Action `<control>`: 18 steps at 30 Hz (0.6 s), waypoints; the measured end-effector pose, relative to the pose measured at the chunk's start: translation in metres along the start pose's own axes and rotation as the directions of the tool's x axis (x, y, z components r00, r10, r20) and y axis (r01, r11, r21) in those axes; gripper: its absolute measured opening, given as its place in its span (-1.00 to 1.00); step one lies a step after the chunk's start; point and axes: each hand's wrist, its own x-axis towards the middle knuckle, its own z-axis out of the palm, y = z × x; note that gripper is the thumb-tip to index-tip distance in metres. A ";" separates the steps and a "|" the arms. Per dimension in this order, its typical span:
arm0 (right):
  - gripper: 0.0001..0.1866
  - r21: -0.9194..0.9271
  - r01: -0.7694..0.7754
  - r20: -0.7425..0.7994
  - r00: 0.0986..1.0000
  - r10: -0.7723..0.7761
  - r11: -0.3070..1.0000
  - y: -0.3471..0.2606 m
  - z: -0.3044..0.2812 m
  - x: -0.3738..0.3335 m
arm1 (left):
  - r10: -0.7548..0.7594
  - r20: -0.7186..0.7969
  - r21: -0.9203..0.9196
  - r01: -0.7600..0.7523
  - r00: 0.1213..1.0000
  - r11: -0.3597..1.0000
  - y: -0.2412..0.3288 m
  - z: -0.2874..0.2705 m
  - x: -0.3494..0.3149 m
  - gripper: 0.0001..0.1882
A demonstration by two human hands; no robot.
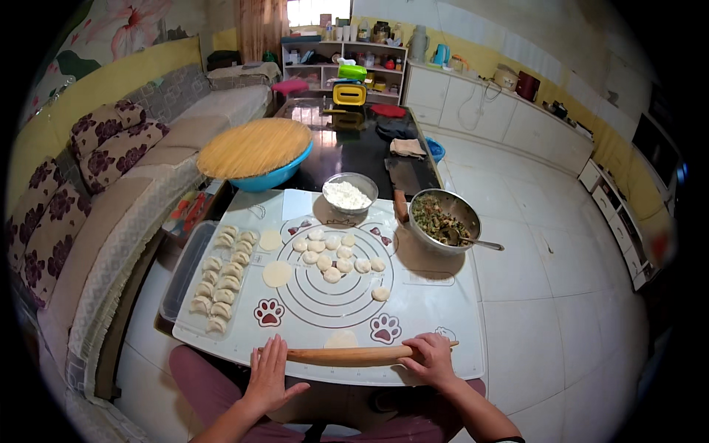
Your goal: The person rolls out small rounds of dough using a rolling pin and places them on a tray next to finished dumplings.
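Observation:
A wooden rolling pin [340,357] lies crosswise near the front edge of the printed pastry mat [443,317]. My left hand [270,378] rests on its left end, fingers stretched out flat and thumb spread. Around the right end curl the fingers of my right hand [430,360]. A thin dough round [341,339] shows just beyond the pin, its near part hidden. Several small floured dough pieces [331,275] sit mid-mat, one [380,294] apart on the right. Two rolled wrappers [277,274] lie left of them, beside a clear tray with rows of folded dumplings [223,295].
Behind the dough stands a bowl of flour [347,195]. At right, a metal bowl of chopped filling [442,221] has a spoon leaning out. A round woven lid [255,148] covers a blue basin [273,175] at back left. A sofa [133,199] runs along the left.

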 end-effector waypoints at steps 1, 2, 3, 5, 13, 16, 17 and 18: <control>-0.68 -0.023 0.020 -0.027 0.999 -0.021 1.000 -0.009 0.001 0.006 | -0.014 0.009 0.004 0.014 1.000 1.000 -0.001 0.002 -0.001 0.06; -0.68 -0.017 0.014 -0.020 1.000 -0.014 1.000 -0.013 0.004 0.015 | -0.025 -0.021 -0.025 0.025 0.999 0.999 -0.002 -0.001 0.008 0.05; -0.68 -0.017 0.022 -0.023 0.999 -0.023 1.000 -0.013 0.007 0.032 | -0.036 -0.069 -0.052 0.033 0.997 0.998 -0.004 -0.008 0.027 0.04; -0.69 0.050 -0.018 0.003 1.000 0.018 0.999 -0.002 0.020 0.044 | -0.034 -0.110 -0.032 0.031 0.993 0.999 -0.008 -0.010 0.040 0.00; -0.63 -0.022 -0.009 -0.032 0.999 0.009 1.000 -0.008 0.007 0.021 | 0.012 -0.013 -0.040 -0.013 1.000 0.999 -0.013 -0.009 0.012 0.02; -0.68 0.033 0.008 -0.063 0.998 -0.006 0.999 0.000 0.023 0.051 | -0.019 -0.102 -0.022 0.017 0.995 1.000 -0.023 -0.010 0.054 0.00; -0.68 0.035 -0.004 -0.057 0.998 0.006 0.999 0.000 0.021 0.049 | -0.021 -0.125 -0.005 0.021 0.992 1.000 -0.025 -0.008 0.059 0.00; -0.68 0.034 -0.020 -0.051 0.998 0.022 0.999 0.007 0.020 0.043 | 0.003 -0.112 -0.014 -0.004 0.994 1.000 -0.022 -0.010 0.054 0.00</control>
